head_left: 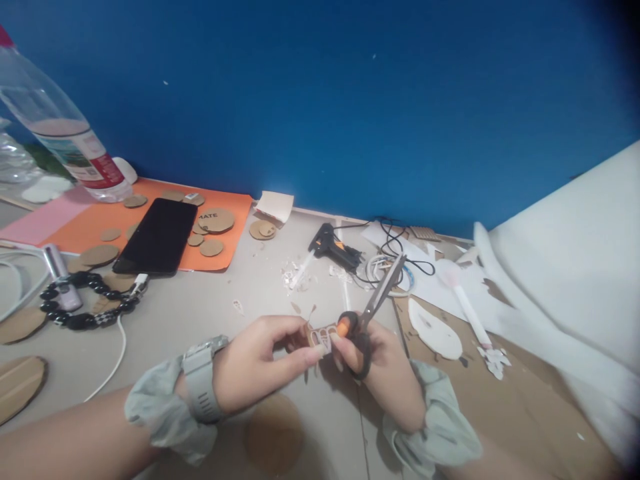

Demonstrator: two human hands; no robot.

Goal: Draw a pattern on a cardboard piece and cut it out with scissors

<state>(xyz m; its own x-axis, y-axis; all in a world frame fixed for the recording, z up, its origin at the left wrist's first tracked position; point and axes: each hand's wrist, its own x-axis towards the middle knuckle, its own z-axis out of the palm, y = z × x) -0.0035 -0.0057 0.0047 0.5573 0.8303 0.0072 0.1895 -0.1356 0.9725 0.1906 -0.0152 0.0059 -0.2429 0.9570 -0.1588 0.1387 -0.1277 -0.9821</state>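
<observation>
Between my two hands is a small piece of brown cardboard with looping white outlines on it. My left hand pinches its left side between thumb and fingers. On the right side, the thumb and a finger of my right hand also touch the piece. A pair of scissors with black and orange handles hangs in my right hand, blades pointing up and away from the piece. A round cardboard disc lies on the table below my left hand. The fingertips behind the piece are partly hidden.
Beyond my hands lies a black glue gun with its cord, near white scraps. At left are a phone, an orange sheet with cardboard discs, a bead bracelet and a bottle. A white cutout rests on cardboard at right.
</observation>
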